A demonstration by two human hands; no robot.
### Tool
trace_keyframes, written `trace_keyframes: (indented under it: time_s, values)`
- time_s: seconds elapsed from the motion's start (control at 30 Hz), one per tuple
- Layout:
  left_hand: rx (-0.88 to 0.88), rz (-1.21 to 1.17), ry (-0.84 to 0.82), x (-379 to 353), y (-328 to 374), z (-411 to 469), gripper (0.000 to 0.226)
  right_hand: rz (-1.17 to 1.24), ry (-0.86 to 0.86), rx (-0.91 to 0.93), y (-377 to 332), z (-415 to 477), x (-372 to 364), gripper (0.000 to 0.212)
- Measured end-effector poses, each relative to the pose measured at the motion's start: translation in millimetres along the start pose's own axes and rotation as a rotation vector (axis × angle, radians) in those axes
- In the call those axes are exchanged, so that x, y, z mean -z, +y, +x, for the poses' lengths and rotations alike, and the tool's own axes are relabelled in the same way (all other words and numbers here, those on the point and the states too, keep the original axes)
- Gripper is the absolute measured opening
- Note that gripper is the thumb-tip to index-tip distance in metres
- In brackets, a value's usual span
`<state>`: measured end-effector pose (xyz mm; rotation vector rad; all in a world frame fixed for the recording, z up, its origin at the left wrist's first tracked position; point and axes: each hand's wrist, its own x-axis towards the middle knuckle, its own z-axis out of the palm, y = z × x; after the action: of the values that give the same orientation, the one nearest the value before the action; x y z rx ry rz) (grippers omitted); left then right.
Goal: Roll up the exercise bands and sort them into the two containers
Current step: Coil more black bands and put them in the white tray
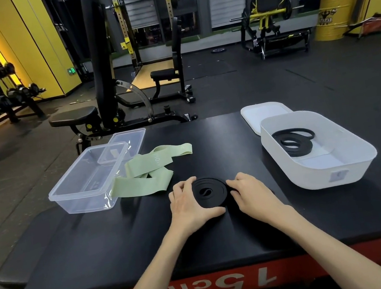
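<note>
On the head feed I see a black rubber band coiled flat (209,192) near the middle of the black padded table (149,238). My left hand (189,204) curls its fingers round the coil's left edge, and my right hand (249,192) grips the right edge. A loose pale green band (148,171) lies beside the clear plastic container (77,194) on the left. Another black coiled band (294,143) sits inside the white tub (349,144) at the right edge.
</note>
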<state>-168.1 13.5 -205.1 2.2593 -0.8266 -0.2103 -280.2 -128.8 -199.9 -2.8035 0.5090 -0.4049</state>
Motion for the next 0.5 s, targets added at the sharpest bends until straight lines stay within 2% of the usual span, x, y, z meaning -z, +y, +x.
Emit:
trace_keyframes:
  time_s: [0.17, 0.23, 0.33, 0.5]
  values:
    - [-0.118, -0.021, -0.312, 30.5, -11.2, 17.2, 0.115, -0.003, -0.089, 0.019, 6.7, -3.5, 6.8, 0.036]
    - [-0.151, -0.024, -0.373, 35.9, -14.1, 21.1, 0.114, -0.091, -0.122, 0.029, 12.9, -4.8, 10.4, 0.047]
    - [-0.138, -0.059, -0.305, 33.1, -18.5, 19.3, 0.108, -0.068, -0.105, 0.020, 21.1, -8.4, 12.4, 0.046]
    - [-0.079, -0.150, -0.147, 22.6, -17.9, 8.8, 0.107, 0.014, 0.004, 0.019, 17.8, -11.5, 7.8, 0.023]
